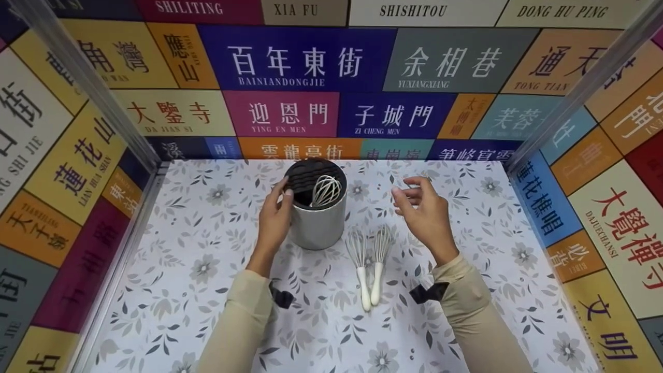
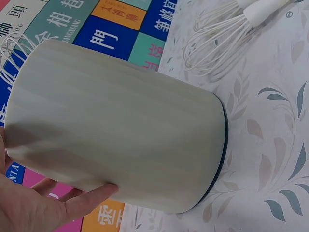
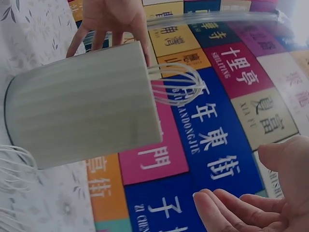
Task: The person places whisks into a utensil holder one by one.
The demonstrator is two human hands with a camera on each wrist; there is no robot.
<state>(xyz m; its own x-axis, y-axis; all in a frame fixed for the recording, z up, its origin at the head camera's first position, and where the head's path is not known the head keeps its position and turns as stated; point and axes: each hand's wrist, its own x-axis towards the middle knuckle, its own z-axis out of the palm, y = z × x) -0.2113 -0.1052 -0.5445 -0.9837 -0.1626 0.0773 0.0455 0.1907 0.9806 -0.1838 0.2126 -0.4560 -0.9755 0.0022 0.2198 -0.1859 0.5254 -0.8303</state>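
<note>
A pale grey utensil holder (image 1: 318,228) with a black slotted insert stands upright on the patterned tabletop. The wire head of a whisk (image 1: 327,190) sticks up from it; the rest of that whisk is hidden inside. At the holder's left side my left hand (image 1: 274,220) grips the upper wall, fingers near the rim, as the left wrist view also shows (image 2: 38,205). My right hand (image 1: 427,217) hovers to the right with loosely bent fingers and holds nothing. Two white-handled whisks, a left one (image 1: 363,282) and a right one (image 1: 377,280), lie side by side between the hands.
Printed panels with Chinese lettering form a back wall (image 1: 295,62), a left wall (image 1: 52,207) and a right wall (image 1: 611,207) around the floral tabletop (image 1: 171,290). Clear corner strips run up where the walls meet. Black straps sit at both wrists.
</note>
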